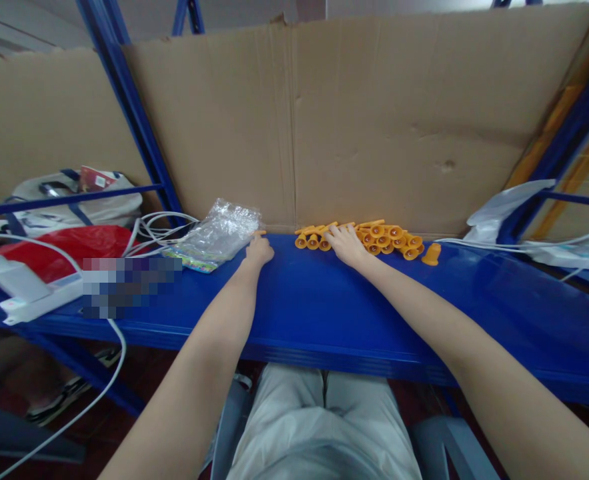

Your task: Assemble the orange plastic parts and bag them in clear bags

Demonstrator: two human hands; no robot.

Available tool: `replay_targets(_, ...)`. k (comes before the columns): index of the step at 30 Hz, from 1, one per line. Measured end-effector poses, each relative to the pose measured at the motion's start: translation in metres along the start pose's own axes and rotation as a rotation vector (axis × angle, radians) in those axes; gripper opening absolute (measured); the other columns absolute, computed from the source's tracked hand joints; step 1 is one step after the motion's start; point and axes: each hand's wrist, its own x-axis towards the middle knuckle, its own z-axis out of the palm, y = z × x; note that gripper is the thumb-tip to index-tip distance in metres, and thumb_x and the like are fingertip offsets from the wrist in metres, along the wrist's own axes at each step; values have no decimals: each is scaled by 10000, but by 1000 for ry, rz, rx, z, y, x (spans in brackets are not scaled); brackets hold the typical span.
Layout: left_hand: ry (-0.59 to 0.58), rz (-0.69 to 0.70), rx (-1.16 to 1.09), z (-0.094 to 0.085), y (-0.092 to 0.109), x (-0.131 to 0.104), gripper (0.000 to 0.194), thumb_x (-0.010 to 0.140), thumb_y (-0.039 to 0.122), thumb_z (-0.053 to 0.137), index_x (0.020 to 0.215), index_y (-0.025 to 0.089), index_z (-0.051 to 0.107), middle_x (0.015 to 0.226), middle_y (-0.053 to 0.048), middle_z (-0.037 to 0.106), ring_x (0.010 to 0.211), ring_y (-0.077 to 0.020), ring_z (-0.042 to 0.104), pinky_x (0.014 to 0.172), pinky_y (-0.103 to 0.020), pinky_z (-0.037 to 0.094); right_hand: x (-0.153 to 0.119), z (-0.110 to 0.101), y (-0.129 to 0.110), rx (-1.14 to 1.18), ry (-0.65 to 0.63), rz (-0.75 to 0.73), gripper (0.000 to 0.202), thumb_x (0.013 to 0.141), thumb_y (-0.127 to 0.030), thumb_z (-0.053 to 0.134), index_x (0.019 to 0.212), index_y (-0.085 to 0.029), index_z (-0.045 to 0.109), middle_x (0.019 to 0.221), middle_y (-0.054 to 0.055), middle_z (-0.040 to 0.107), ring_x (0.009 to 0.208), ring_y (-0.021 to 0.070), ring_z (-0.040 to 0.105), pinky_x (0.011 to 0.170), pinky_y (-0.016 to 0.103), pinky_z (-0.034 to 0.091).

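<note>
A row of small orange plastic bells, with mouths facing me and stick-like handles behind, lies along the back of the blue table. One orange bell stands mouth-down, apart at the right end. My right hand reaches onto the left part of the row, fingers spread and touching the bells. My left hand is closed beside a clear plastic bag. The tip of a thin orange stick shows at its fingers; the rest is hidden.
Cardboard walls off the back. At left lie a power strip, white cables, a red bag and a cloth bag. White plastic lies by the right post. Part of another person's leg shows lower left.
</note>
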Motion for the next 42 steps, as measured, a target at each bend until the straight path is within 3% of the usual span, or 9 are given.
replay_targets(9,39,114,-14,6,3,8,397,811,107,451,1071,143,748,1207,-116,687,1117,-230,641,1036,-293,461,11,-6,-1,-28,5,-31,379,966,-78,299,1165,-94,621,1142,185,621,1043,279,547,838,367,307)
replay_targets(21,-3,269,-93,-15,23,-4,399,829,126,446,1066,210,755,1155,-40,730,1146,-215,636,1053,-315,446,33,-5,-15,140,-22,228,404,894,-53,358,1188,-87,633,1167,199,616,1119,281,540,911,410,349)
replay_targets(27,-41,323,-78,-25,40,-18,358,846,165,454,1044,216,749,1101,-61,744,1065,-215,671,951,-293,494,38,-7,3,272,-99,276,392,826,-157,465,1145,-176,692,1212,155,640,1161,310,535,967,523,382)
replay_targets(31,-54,360,-81,-29,48,-24,306,819,181,502,984,204,759,1038,-78,753,1018,-235,688,909,-303,509,38,-12,23,353,-166,256,475,803,-216,525,1264,-220,642,1356,126,581,1222,329,510,985,549,399)
replay_targets(36,-76,453,-103,-34,58,-33,337,836,153,478,1018,200,758,1024,-59,759,1017,-227,690,914,-291,508,17,-32,46,403,-77,262,460,845,-244,490,1284,-209,623,1393,125,549,1266,332,478,1007,548,382)
replay_targets(39,-88,501,-122,-33,63,-35,346,836,140,474,1016,200,763,1028,-39,761,1022,-210,688,937,-265,496,-9,-42,61,379,24,214,444,844,-258,488,1258,-192,634,1339,138,583,1229,337,495,995,550,375)
replay_targets(42,-84,534,-165,-32,65,-35,359,839,144,467,1034,201,763,1072,-33,753,1039,-201,680,963,-264,486,-40,-44,79,349,122,277,414,854,-288,481,1219,-187,650,1305,145,597,1209,345,501,995,559,356)
